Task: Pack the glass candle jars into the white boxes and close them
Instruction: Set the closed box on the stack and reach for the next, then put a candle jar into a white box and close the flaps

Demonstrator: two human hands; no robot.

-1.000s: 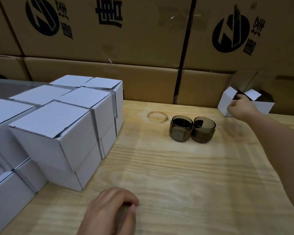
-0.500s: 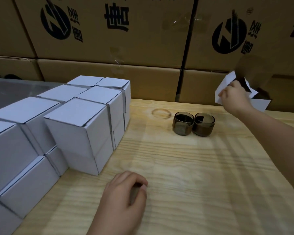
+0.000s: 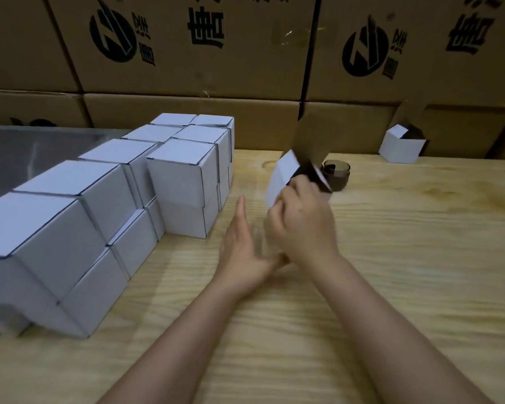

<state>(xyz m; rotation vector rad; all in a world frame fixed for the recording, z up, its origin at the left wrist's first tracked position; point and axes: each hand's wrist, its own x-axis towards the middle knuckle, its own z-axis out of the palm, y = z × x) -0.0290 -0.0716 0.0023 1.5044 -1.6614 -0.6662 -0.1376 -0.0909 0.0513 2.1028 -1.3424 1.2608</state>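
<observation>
Pale wooden tabletop [image 3: 391, 272]. Brown cartons [image 3: 216, 53], printed with black logos, are stacked along its far edge. A grey metal surface [image 3: 41, 153] is seen beyond its left edge. Dim, even light.

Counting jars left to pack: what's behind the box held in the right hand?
One dark glass jar stands behind the white box that the right hand grips, partly covered by it. Anything else behind the box is hidden.

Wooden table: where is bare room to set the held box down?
Bare table right of the right hand, bordered by the brown jar, the far open box and the near edge. Crowded: stacked white boxes fill the left; left hand and held box take the centre.
</observation>
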